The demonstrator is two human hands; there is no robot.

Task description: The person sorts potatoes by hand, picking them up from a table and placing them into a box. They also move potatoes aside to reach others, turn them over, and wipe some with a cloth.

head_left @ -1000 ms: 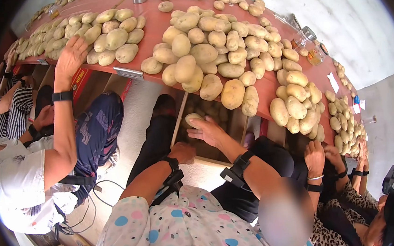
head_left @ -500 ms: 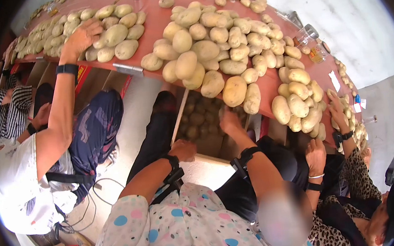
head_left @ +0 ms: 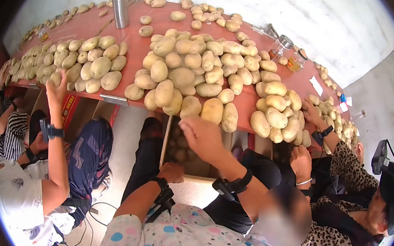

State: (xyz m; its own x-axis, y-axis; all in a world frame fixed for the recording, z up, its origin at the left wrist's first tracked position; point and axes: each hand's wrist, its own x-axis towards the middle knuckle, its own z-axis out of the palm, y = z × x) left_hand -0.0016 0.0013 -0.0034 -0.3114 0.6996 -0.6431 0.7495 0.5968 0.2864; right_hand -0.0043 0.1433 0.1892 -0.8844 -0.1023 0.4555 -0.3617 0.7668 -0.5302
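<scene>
Left hand: The wearer's left hand (head_left: 171,172) sits low at the near-left edge of the open box (head_left: 200,179), fingers curled in; whether they clasp the rim cannot be told.

Right hand: The right hand (head_left: 204,138) hangs over the box, just short of the table's edge, fingers bent and pointing ahead and leftward. No potato shows in it, though the palm is hidden, so whether the grip is apart or closed cannot be told.

Box: Stored potatoes (head_left: 177,146) lie in shadow inside, beneath the overhang of the red table (head_left: 130,49).

Nearest potato: A yellowish potato (head_left: 212,111) rests at the table's edge, ahead and slightly right of the right fingertips, its long axis running mostly away from the wearer with a lean to the right. The right hand is clearly nearer than the left.

Main heap: Behind it, a broad heap (head_left: 182,77) spreads across the tabletop.

Neighbors: On the left, a co-worker's raised hand (head_left: 56,94) is at a potato beside another pile (head_left: 100,67); on the right, a leopard-print sleeve (head_left: 346,164) leads to a hand (head_left: 312,114) among more potatoes.

Far side: A metal bottle (head_left: 121,10) stands upright, two glass jars (head_left: 297,61) farther right.
</scene>
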